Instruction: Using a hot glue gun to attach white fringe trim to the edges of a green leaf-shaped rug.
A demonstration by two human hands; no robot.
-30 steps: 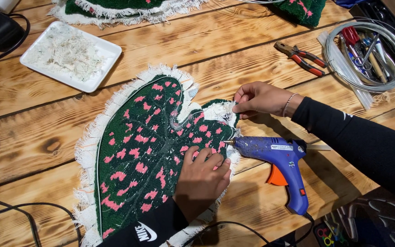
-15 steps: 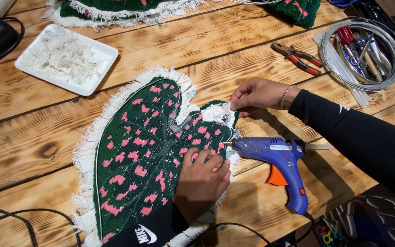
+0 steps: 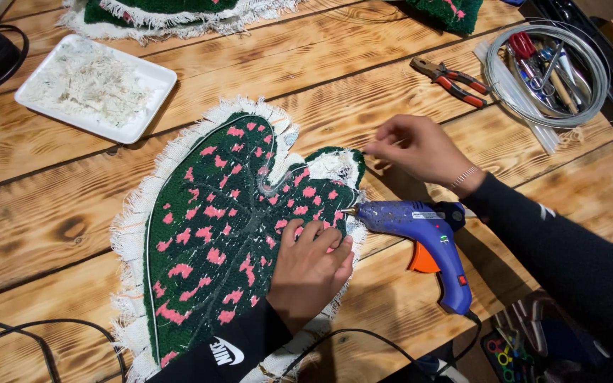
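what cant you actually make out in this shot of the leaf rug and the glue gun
Head view:
- The leaf rug: its lower tip is cut off by the bottom edge; the left hand covers part of it.
- The right hand: whatever its fingertips pinch is too small to tell.
- The glue gun: its cord runs off the bottom edge.

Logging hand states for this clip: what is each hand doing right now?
Left hand: open, pressed flat on the green leaf-shaped rug.
Right hand: fingers pinched at the rug's white fringe edge.
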